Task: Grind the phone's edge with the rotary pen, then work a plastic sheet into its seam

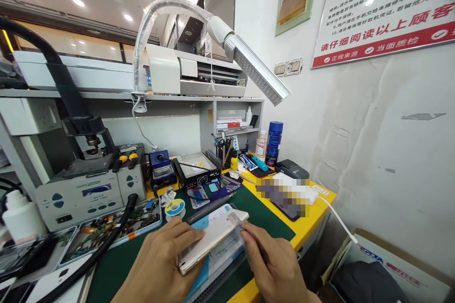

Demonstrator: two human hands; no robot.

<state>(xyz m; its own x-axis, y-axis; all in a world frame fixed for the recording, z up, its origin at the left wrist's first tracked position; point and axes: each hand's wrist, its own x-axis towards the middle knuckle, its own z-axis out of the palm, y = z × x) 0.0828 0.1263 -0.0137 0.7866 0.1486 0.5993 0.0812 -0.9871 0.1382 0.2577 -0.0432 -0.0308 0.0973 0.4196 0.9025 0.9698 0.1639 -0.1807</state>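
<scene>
My left hand (163, 258) is closed around the lower end of a slim white smartphone (212, 237), thumb on its upper face and fingers beneath. The phone is tilted over a blue and white printed box or sheet (222, 256) on the green mat (265, 215). At the phone's far right corner, my right hand (272, 262) pinches a small, thin, translucent piece (234, 220) between thumb and forefinger. It touches or lies very near the phone's edge; its exact kind is unclear. Just behind the phone rests a dark bar-shaped tool (209, 209).
A solder spool (175, 209) and a tray of small electronic parts (117, 227) lie left. Across them runs a black hose (119, 227) from the grey rework station (88, 194). Right are a partly blurred phone (280, 199), a blue spray can (275, 144) and a white cable (339, 218).
</scene>
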